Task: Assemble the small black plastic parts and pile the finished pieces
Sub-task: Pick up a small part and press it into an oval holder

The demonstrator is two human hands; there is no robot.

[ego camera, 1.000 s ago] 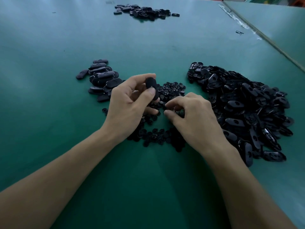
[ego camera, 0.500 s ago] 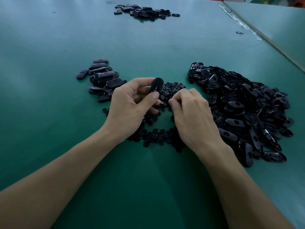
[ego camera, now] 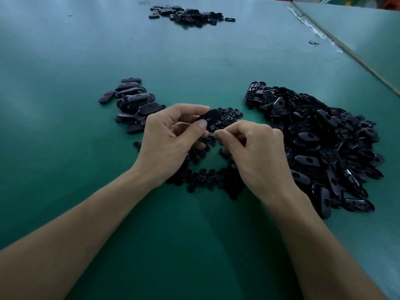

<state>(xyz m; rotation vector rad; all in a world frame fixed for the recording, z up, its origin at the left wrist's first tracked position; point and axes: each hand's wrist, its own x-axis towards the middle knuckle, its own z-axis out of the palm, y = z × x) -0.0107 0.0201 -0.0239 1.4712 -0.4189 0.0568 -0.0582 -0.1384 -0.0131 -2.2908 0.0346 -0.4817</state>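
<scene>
My left hand [ego camera: 171, 144] pinches a black oval shell [ego camera: 209, 120] between thumb and fingers, tilted up over the middle of the table. My right hand [ego camera: 255, 154] has its thumb and forefinger pinched together just below the shell's lower end; a small black insert [ego camera: 211, 134] shows at the fingertips. Under both hands lies a scatter of small round black inserts [ego camera: 205, 178]. A big heap of loose oval shells [ego camera: 320, 137] is on the right. A neat pile of finished pieces [ego camera: 132, 100] lies to the left of my left hand.
The green table [ego camera: 65, 148] carries another pile of black parts [ego camera: 190, 15] at the far edge. A seam with a second table surface [ego camera: 357, 59] runs diagonally at the right. One stray part [ego camera: 313, 42] lies near that seam.
My right hand picked something out of the small inserts and came up beside the shell. My left hand turned the shell from upright to tilted toward the right hand.
</scene>
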